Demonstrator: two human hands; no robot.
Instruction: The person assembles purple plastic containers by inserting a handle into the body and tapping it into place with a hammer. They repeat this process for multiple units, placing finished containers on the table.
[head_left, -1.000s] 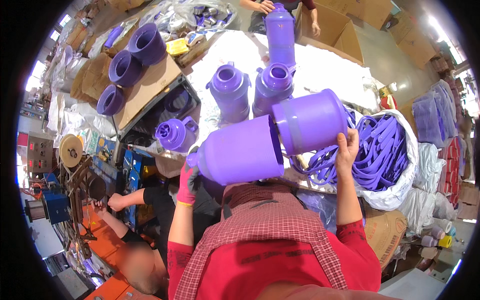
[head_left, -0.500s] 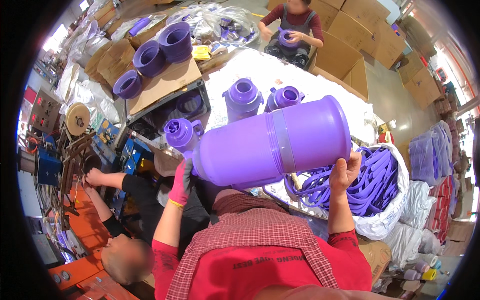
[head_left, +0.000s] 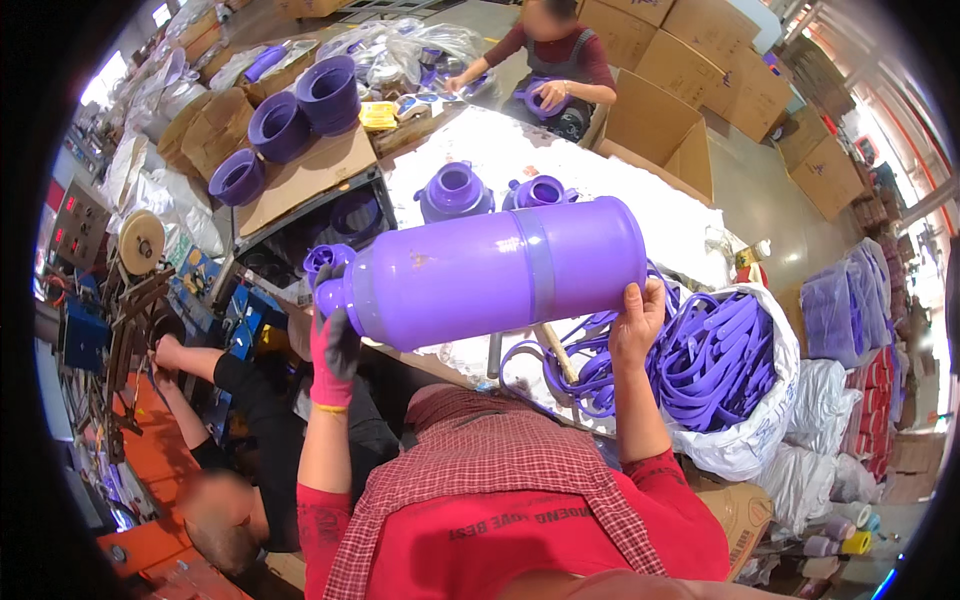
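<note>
A large purple thermos flask [head_left: 450, 275] lies level between my hands, held above the table's near side. My left hand [head_left: 335, 345], in a pink and grey glove, is closed around its narrow neck end. At the wide base end, my bare right hand [head_left: 637, 320] grips the rim from below, thumb on the near side. A glossy band circles the body near the base. Beyond it, two more purple flasks, one left [head_left: 455, 190] and one right [head_left: 540, 191], stand on the white table [head_left: 590, 165]. Another flask top [head_left: 328, 260] shows behind my left hand.
A white bag [head_left: 786, 335] of purple straps [head_left: 715, 360] stands right, near a wooden stick [head_left: 557, 352]. Purple rings [head_left: 280, 125] sit on a cardboard-topped black crate [head_left: 375, 190]. One person works across the table beside an open carton [head_left: 660, 125]; another is close on my left at a machine.
The flask has turned about its length; the handle seen along its lower side is out of sight. My left hand's grip has shifted around the neck. The person opposite has reached an arm out sideways.
</note>
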